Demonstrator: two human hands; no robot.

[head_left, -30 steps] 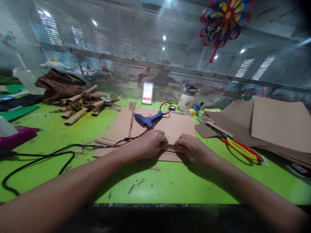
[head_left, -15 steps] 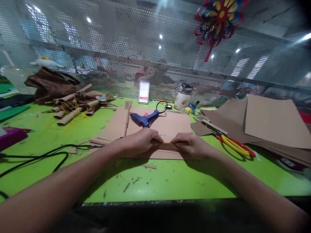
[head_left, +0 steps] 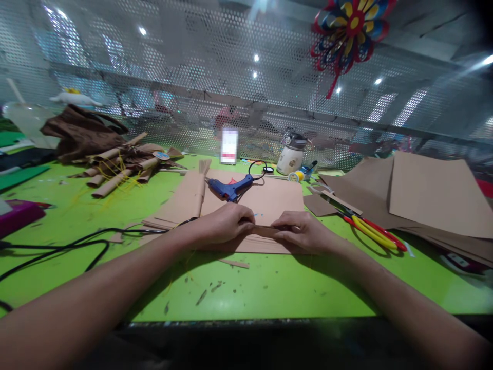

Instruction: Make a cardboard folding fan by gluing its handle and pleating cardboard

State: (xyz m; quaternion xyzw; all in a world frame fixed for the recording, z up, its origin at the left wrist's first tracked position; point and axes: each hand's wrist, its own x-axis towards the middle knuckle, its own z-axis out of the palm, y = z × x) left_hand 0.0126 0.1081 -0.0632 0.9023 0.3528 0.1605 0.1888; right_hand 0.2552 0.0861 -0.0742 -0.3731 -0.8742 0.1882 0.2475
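A narrow strip of brown paper (head_left: pixel 265 230) stretches between my two hands, low over a stack of brown paper sheets (head_left: pixel 285 198). My left hand (head_left: pixel 233 221) is closed, pinching the strip's left end. At the other end, my right hand (head_left: pixel 298 228) grips it between thumb and fingers. Parts of the strip are hidden behind the fingers. Just beyond my left hand a blue glue gun (head_left: pixel 231 189) lies on the sheets, its cord curling behind it. Left of the glue gun is a rolled paper piece with a fringed end (head_left: pixel 199 190).
Scissors with red and yellow handles (head_left: pixel 375 234) lie right of the stack, near large brown sheets (head_left: pixel 439 192). Rolled paper pieces with yellow thread (head_left: pixel 115 174) lie left. Black cables (head_left: pixel 96 239) cross the green table (head_left: pixel 269 293). A white bottle (head_left: pixel 290 154) and a lit phone (head_left: pixel 229 146) stand behind.
My left hand's fingers have curled in and shifted slightly left along the strip. My right hand stays nearly in place. The view has shifted very slightly.
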